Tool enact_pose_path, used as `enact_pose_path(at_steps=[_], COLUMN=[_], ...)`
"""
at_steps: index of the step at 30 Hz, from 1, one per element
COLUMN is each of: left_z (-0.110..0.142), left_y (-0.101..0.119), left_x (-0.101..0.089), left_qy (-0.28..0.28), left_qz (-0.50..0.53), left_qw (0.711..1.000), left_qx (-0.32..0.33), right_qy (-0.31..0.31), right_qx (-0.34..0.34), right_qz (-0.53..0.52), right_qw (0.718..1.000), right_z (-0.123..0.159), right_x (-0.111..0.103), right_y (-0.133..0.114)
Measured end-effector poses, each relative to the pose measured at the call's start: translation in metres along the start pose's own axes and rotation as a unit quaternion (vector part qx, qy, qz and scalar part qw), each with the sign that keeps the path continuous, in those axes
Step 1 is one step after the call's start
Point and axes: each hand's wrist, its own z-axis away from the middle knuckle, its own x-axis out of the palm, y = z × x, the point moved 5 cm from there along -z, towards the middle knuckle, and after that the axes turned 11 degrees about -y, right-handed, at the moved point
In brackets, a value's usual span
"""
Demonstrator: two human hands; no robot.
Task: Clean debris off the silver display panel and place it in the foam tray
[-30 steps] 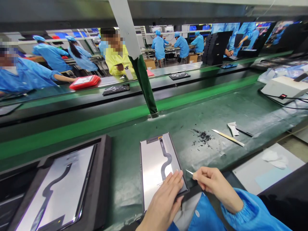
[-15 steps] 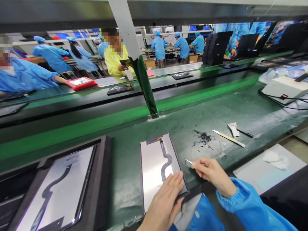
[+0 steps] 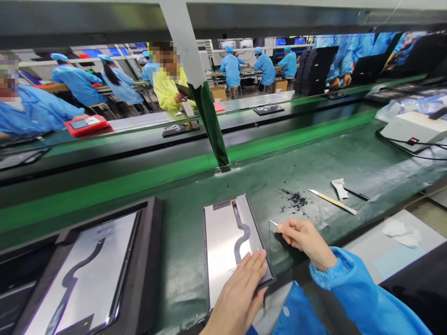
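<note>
1. Nearest the camera, uneven pressure from the left hand (image 3: pixel 240 281) could mark or shift the display panel (image 3: pixel 220 246), which lies silver side up on the green bench (image 3: pixel 185 232), its lower corner close to the near edge. The hand lies palm down across the lower right part, fingers straight and close together, thumb angled down past the panel's end; it grips nothing that shows.

2. The dark ribbon cable (image 3: pixel 240 228) curves up the panel's back from those fingertips — a sideways drag of the hand could crease or catch it.

3. Just beyond the panel's right side, the right hand (image 3: pixel 303 239) pinches a pale pointed tool (image 3: pixel 273 223) between thumb and fingers, wrist raised off the bench, tip aimed left. A thin dark strand (image 3: pixel 269 236) hangs from the tip; a loosened pinch or a swing leftward could drop it on the panel, and the bare point could scratch the surface.

4. Farther out, dark scraps (image 3: pixel 296 200) lie loose beside a yellow-handled tool (image 3: pixel 331 202) — a brushing sleeve (image 3: pixel 359 279) could scatter them toward the panel. Neither hand touches either.
</note>
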Motion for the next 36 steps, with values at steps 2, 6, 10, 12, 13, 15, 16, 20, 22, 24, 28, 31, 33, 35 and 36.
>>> enact_pose_path(at_steps=[2, 6, 10, 12, 13, 15, 16, 20, 22, 24, 28, 31, 33, 35, 36], left_z=[0.0, -0.001, -0.002, -0.004, -0.006, -0.01, -0.012, -0.026, -0.039, -0.059, -0.11, -0.144, -0.158, -0.167, -0.171], left_y=[0.0, 0.0, 0.002, 0.004, 0.006, 0.01, 0.011, 0.011, 0.006, -0.006, -0.034, -0.044, -0.047, -0.048, -0.049], left_x=[0.0, -0.002, -0.002, 0.0, 0.001, 0.003, 0.003, -0.007, -0.024, -0.042, -0.052, -0.038, -0.026, -0.02, -0.019], left_qy=[0.002, 0.007, 0.004, 0.005, 0.011, 0.028, 0.03, -0.031, -0.057, -0.07, -0.107, -0.145, -0.187, -0.208, -0.207], left_qz=[-0.002, -0.01, -0.018, -0.031, -0.042, -0.068, -0.078, -0.081, -0.063, -0.02, 0.137, 0.178, 0.21, 0.228, 0.226], left_qw=[1.0, 1.0, 1.0, 0.999, 0.999, 0.997, 0.996, 0.996, 0.996, 0.994, 0.966, 0.957, 0.946, 0.94, 0.94], left_qx=[0.001, 0.002, -0.002, -0.007, -0.011, -0.018, -0.022, -0.018, -0.028, -0.079, -0.192, -0.178, -0.159, -0.148, -0.148], right_qy=[0.003, 0.017, 0.037, 0.044, 0.05, 0.066, 0.077, 0.111, 0.117, 0.123, 0.136, 0.155, 0.164, 0.175, 0.182], right_qx=[-0.003, -0.02, -0.058, -0.078, -0.086, -0.101, -0.107, -0.137, -0.154, -0.167, -0.193, -0.208, -0.216, -0.222, -0.224], right_qz=[0.001, 0.008, 0.021, 0.044, 0.06, 0.103, 0.127, 0.211, 0.235, 0.251, 0.279, 0.305, 0.322, 0.337, 0.341], right_qw=[1.0, 1.0, 0.997, 0.995, 0.993, 0.987, 0.983, 0.962, 0.953, 0.945, 0.931, 0.916, 0.907, 0.898, 0.895], right_z=[-0.001, -0.003, -0.002, 0.002, 0.004, 0.009, 0.012, 0.022, 0.027, 0.031, 0.036, 0.039, 0.041, 0.044, 0.046], right_x=[-0.002, -0.01, -0.022, -0.028, -0.031, -0.037, -0.04, -0.048, -0.049, -0.048, -0.045, -0.044, -0.044, -0.046, -0.048], right_y=[-0.001, -0.006, -0.013, -0.015, -0.015, -0.014, -0.012, -0.004, -0.001, 0.001, -0.001, -0.002, -0.001, 0.001, 0.003])
